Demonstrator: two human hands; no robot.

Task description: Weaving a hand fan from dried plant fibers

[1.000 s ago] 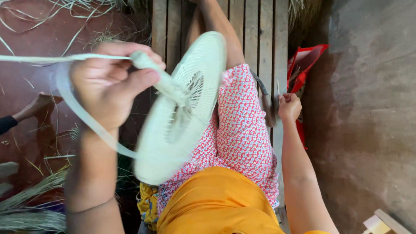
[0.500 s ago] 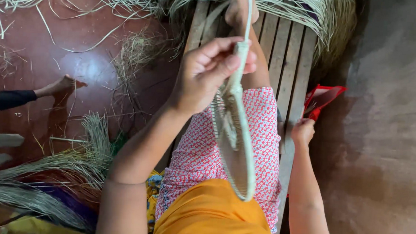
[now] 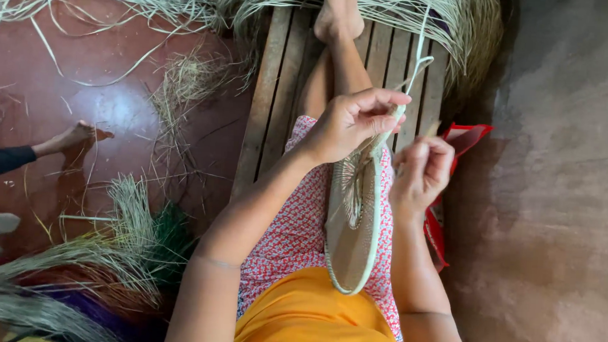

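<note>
Fingers of the left hand (image 3: 351,125) pinch the top of a pale woven fan (image 3: 352,222), held edge-on over the lap just below both hands. Beside it, the right hand (image 3: 420,171) is curled shut around a thin pale strand (image 3: 421,49) rising from the fan's tip.
</note>
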